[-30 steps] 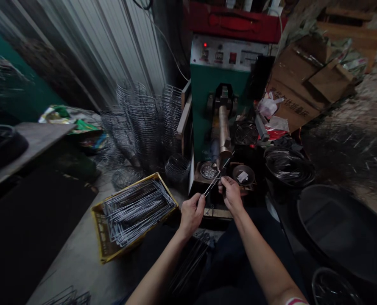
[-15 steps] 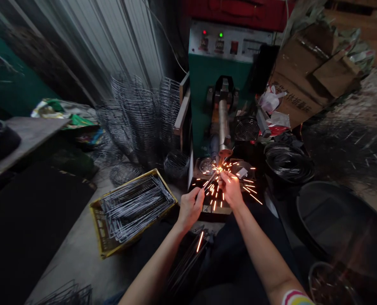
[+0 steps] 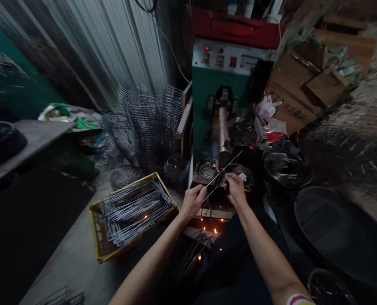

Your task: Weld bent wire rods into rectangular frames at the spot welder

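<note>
A thin bent wire frame (image 3: pixel 229 162) slants up to the right in front of the green spot welder (image 3: pixel 204 101). My left hand (image 3: pixel 193 201) is closed on its near end. The fingers of my right hand (image 3: pixel 235 188) pinch the frame's lower side; the exact contact is dark. Just above the wire is the welder's metal arm (image 3: pixel 224 131) with its tip. A round dish of small metal pieces (image 3: pixel 208 171) sits left of the tip, and a second dish (image 3: pixel 246 174) holding a white scrap is right of it. Small glowing sparks fall below my hands.
To the left stands a yellow crate (image 3: pixel 96 231) of bent wire frames. Behind it rise stacks of wire baskets (image 3: pixel 140 118). On the right are coiled wire (image 3: pixel 285 165), a large black tub (image 3: pixel 337 220) and a cardboard box (image 3: pixel 299 93). Loose wires (image 3: pixel 191 258) lie below my hands.
The bright spark burst at the welder tip has died to a few falling embers. The green panel light has gone off. The wire frame now extends right past the tip, and my right hand is slightly lower.
</note>
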`<control>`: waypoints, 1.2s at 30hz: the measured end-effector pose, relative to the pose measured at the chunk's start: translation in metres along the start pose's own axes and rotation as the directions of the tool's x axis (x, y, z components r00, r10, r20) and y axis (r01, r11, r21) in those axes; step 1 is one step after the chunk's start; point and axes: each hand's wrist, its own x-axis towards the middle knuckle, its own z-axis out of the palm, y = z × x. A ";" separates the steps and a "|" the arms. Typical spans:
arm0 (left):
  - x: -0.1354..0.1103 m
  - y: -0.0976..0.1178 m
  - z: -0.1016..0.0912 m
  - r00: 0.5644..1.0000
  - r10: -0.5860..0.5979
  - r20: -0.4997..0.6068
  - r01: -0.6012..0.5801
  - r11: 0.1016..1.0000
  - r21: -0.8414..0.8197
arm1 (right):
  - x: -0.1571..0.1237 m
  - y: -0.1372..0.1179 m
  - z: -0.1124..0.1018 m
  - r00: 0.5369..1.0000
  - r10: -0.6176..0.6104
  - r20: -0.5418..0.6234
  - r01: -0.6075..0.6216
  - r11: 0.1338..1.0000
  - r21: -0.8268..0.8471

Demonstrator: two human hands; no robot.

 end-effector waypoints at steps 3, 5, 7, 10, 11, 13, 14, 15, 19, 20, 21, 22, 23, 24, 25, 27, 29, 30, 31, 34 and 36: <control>0.010 0.003 -0.001 1.000 0.012 -0.001 -0.012 1.000 -0.003 | 0.006 -0.002 -0.002 1.000 -0.007 0.016 0.006 1.000 0.010; 0.016 0.004 -0.003 1.000 0.016 0.006 -0.016 1.000 -0.002 | 0.010 -0.003 -0.002 1.000 0.000 0.007 0.000 1.000 0.007; 0.022 0.004 -0.008 1.000 0.017 0.016 -0.017 1.000 0.002 | 0.012 -0.002 -0.001 1.000 0.005 -0.003 -0.005 1.000 0.004; 0.030 0.002 -0.017 0.999 0.008 0.035 -0.009 1.000 0.010 | 0.015 0.001 -0.001 1.000 -0.003 0.016 0.003 1.000 -0.001; 0.032 0.000 -0.019 0.999 0.002 0.044 -0.003 1.000 0.012 | 0.015 0.002 -0.001 1.000 -0.009 0.024 0.009 1.000 -0.005; 0.034 -0.001 -0.022 0.997 -0.015 0.074 0.014 1.000 0.009 | 0.016 0.004 0.000 0.999 -0.018 0.032 0.018 1.000 -0.015; 0.035 -0.002 -0.024 0.996 -0.024 0.092 0.024 1.000 0.002 | 0.016 0.004 0.000 0.999 -0.019 0.031 0.019 1.000 -0.018; 0.035 -0.002 -0.025 0.993 -0.031 0.110 0.032 0.999 -0.008 | 0.017 0.004 0.000 0.999 -0.014 0.033 0.015 1.000 -0.019; 0.037 -0.003 -0.028 0.987 -0.031 0.161 0.036 0.999 -0.030 | 0.017 0.000 -0.005 0.997 0.048 0.062 -0.044 0.997 -0.061; 0.038 -0.003 -0.028 0.987 -0.018 0.162 0.021 1.000 -0.018 | 0.016 -0.002 -0.008 0.995 0.065 0.077 -0.058 0.994 -0.092; 0.039 -0.003 -0.028 0.988 0.008 0.155 -0.008 1.000 0.004 | 0.013 -0.003 -0.013 0.993 0.078 0.089 -0.066 0.990 -0.127; 0.039 -0.001 -0.027 0.989 0.042 0.142 -0.047 0.998 0.032 | 0.008 -0.005 -0.019 0.991 0.093 0.098 -0.076 0.984 -0.164; 0.039 0.001 -0.026 0.989 0.078 0.127 -0.086 0.994 0.062 | 0.000 -0.005 -0.025 0.988 0.114 0.105 -0.091 0.975 -0.204; 0.037 0.004 -0.024 0.987 0.111 0.114 -0.121 0.989 0.089 | -0.009 -0.005 -0.032 0.983 0.145 0.112 -0.113 0.962 -0.249; 0.032 0.007 -0.022 0.985 0.135 0.109 -0.147 0.983 0.108 | -0.020 -0.003 -0.039 0.974 0.188 0.125 -0.143 0.942 -0.304; 0.018 0.012 -0.021 0.981 0.150 0.119 -0.165 0.978 0.128 | -0.046 0.003 -0.054 0.941 0.287 0.179 -0.184 0.878 -0.443; -0.002 0.010 -0.026 0.984 0.135 0.118 -0.151 0.979 0.137 | -0.072 0.012 -0.069 0.886 0.371 0.279 -0.150 0.799 -0.583; -0.014 0.006 -0.032 0.988 0.117 0.098 -0.131 0.981 0.146 | -0.084 0.017 -0.076 0.858 0.393 0.330 -0.109 0.768 -0.631; -0.027 -0.001 -0.042 0.994 0.090 0.060 -0.098 0.983 0.155 | -0.095 0.022 -0.084 0.828 0.418 0.373 -0.072 0.740 -0.669; -0.072 -0.029 -0.088 0.992 -0.022 -0.127 0.044 0.983 0.176 | -0.119 0.035 -0.101 0.779 0.470 0.415 -0.001 0.663 -0.749; -0.099 -0.052 -0.130 0.951 -0.098 -0.292 0.152 0.974 0.166 | -0.130 0.041 -0.109 0.772 0.489 0.405 0.014 0.624 -0.781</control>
